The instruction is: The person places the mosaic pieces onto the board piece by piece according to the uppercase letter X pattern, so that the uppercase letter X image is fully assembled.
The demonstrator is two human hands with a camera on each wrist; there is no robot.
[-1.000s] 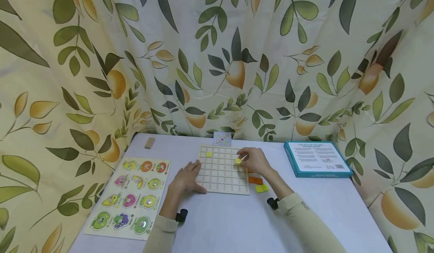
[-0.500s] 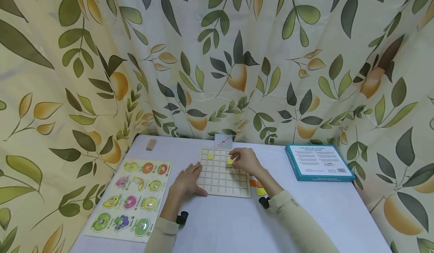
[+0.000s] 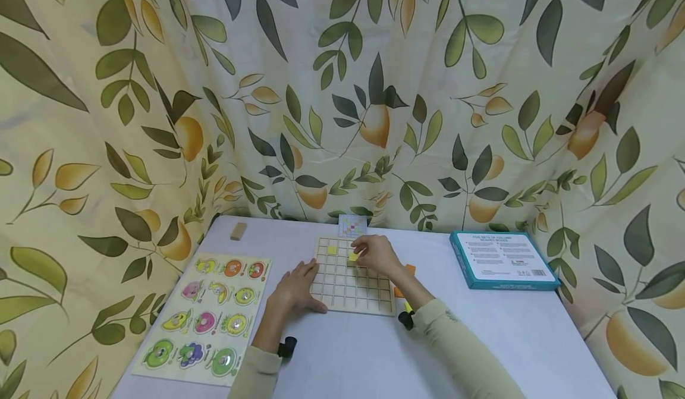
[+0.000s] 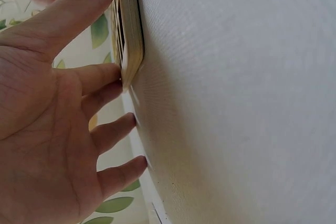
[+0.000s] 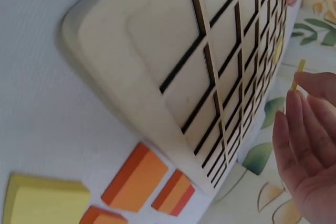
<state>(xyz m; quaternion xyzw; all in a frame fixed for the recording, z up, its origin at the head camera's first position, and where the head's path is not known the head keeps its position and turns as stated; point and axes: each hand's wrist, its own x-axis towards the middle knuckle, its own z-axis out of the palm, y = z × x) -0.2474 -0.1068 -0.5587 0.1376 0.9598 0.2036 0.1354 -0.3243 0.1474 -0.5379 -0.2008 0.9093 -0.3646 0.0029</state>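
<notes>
A pale wooden grid board (image 3: 342, 295) lies mid-table, with a yellow square tile (image 3: 332, 250) in its far left part. My right hand (image 3: 379, 257) hovers over the far rows and pinches another yellow tile (image 5: 298, 74) between thumb and fingertips. In the right wrist view that tile stands on edge, apart from the board. My left hand (image 3: 291, 292) touches the board's left side, fingers extended and thumb by the near left corner. Its palm (image 4: 42, 129) fills much of the left wrist view.
Orange tiles (image 5: 135, 177) and a yellow tile (image 5: 44, 200) lie right of the board, partly under the right forearm. Behind it is a small patterned card (image 3: 352, 225). A fruit puzzle board (image 3: 141, 360) lies left, a wooden block (image 3: 238, 231) far left, a teal-edged box (image 3: 503, 260) right.
My right hand has moved left over the board's far rows, carrying the pinched yellow tile toward the tile on the grid. The left hand stays at the board's edge.
</notes>
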